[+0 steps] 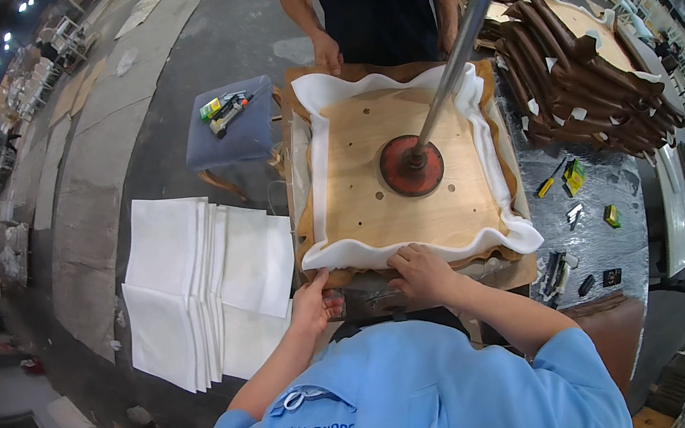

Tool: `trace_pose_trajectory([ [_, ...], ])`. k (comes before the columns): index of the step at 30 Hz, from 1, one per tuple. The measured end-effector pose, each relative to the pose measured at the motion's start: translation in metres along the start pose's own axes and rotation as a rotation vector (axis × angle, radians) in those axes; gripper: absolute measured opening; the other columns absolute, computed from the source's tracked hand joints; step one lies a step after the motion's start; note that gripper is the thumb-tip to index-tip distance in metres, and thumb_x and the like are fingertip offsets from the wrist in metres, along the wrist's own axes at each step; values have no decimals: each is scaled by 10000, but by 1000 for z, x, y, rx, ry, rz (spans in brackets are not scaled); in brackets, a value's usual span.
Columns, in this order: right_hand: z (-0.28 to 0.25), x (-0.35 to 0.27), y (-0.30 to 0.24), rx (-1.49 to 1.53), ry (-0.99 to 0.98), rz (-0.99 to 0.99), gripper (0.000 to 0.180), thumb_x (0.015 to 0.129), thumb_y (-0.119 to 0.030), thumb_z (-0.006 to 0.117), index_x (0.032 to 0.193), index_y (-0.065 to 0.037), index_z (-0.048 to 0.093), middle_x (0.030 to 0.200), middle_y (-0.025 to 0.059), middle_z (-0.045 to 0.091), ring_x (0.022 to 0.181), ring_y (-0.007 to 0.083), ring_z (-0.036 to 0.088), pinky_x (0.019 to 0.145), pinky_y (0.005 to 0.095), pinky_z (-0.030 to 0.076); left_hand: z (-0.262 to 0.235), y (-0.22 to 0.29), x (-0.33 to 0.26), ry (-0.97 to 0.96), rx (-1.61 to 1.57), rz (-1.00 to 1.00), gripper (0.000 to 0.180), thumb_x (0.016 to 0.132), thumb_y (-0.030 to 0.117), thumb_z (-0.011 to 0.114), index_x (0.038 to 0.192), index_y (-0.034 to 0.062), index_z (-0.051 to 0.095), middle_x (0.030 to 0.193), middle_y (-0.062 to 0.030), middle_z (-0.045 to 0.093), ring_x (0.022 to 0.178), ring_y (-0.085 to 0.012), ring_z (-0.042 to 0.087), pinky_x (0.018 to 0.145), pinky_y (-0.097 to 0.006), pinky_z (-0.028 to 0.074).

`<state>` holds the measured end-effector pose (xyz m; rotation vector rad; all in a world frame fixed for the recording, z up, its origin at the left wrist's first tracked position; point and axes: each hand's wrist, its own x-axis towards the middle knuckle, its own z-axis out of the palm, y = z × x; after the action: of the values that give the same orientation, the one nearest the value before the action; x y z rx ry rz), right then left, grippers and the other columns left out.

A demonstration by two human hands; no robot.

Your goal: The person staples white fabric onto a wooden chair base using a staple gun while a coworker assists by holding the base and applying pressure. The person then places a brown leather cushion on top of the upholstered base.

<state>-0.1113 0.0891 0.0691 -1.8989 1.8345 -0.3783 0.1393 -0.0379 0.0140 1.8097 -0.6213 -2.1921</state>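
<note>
Directly ahead of the left hand [314, 307] and right hand [426, 276] (finger closure: cannot tell), white padding [357, 257] presents its near edge crosswise.

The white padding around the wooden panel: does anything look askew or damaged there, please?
Slightly odd: the white padding ripples unevenly around the wooden panel, its near right corner jutting outward. No damage is visible.

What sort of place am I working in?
Most likely an upholstery workshop, judging by the wooden panel edged with white padding under a round red press plate, the pile of brown-covered pieces, and the stacked white sheets.
</note>
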Motion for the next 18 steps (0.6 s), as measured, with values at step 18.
trace_pose_trajectory([
  [18, -8, 62, 2, -186, -371, 51, 414, 1046, -430, 593, 950, -69, 772, 915, 187, 779, 921, 370, 762, 817, 500, 578, 48, 77, 27, 1, -324, -24, 224, 1042, 235, 638, 853, 121, 604, 671, -32, 636, 536, -188, 618, 489, -375, 509],
])
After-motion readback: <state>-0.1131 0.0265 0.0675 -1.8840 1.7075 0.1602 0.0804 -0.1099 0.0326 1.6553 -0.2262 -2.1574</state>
